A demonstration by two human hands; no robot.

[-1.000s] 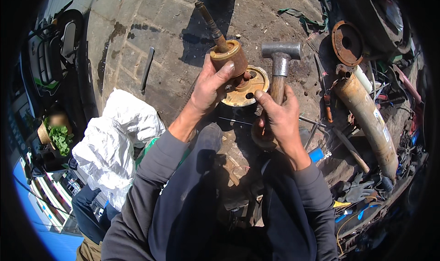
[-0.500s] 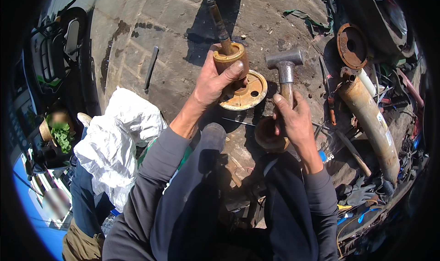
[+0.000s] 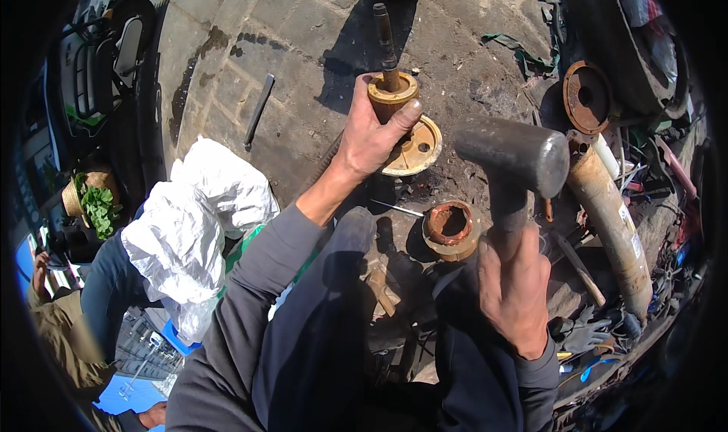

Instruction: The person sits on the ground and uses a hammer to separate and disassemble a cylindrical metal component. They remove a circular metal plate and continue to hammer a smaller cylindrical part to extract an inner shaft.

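Bracing a rusty cylinder [image 3: 388, 112] at upper centre, the left hand [image 3: 371, 140] wraps it, seemingly for hammering, while the right hand [image 3: 516, 288], clenched round a centre-right hammer [image 3: 512, 153], needs careful aim.

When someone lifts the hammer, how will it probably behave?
The hammer probably feels heavy for its size, as its thick head looks like metal. It may tip head-first in a loose grip, since that bulk sits beyond the right hand.

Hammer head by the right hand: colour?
The hammer head is dark grey; it shows best in the head view.
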